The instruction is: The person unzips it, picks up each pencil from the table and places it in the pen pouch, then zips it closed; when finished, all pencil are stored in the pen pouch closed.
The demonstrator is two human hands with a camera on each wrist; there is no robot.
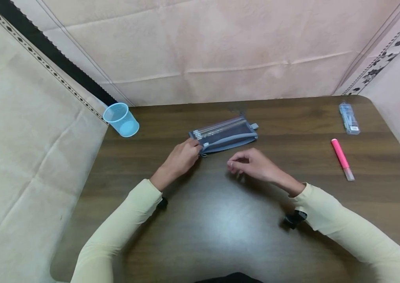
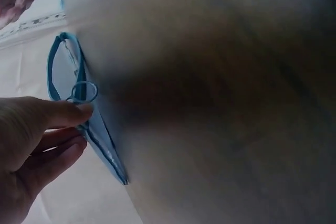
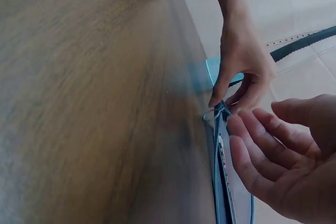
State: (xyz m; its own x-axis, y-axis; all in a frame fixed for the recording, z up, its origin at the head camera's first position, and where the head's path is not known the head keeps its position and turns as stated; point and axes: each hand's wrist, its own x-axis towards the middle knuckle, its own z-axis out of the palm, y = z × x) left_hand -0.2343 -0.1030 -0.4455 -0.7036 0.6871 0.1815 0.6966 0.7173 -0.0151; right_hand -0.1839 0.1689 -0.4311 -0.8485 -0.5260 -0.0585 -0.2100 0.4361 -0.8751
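A blue zippered pencil pouch (image 1: 226, 133) with a see-through mesh side lies near the back of the table. My left hand (image 1: 184, 155) pinches its left end between thumb and fingers. In the left wrist view a small ring (image 2: 85, 92) sticks out just above that thumb, and the pouch's zip side gapes. To the right of the pouch, my right hand (image 1: 251, 164) hovers with loosely bent fingers and holds nothing. The right wrist view shows its fingers (image 3: 262, 150) spread beside the pouch, apart from the left hand's grip.
A light blue cup (image 1: 121, 120) stands at the table's back left corner. Toward the right lie a pink marker (image 1: 342, 159) and, behind it, a small blue packet (image 1: 349, 118) with a label. Patterned cloth (image 1: 221, 55) hangs behind the wooden table (image 1: 203, 236).
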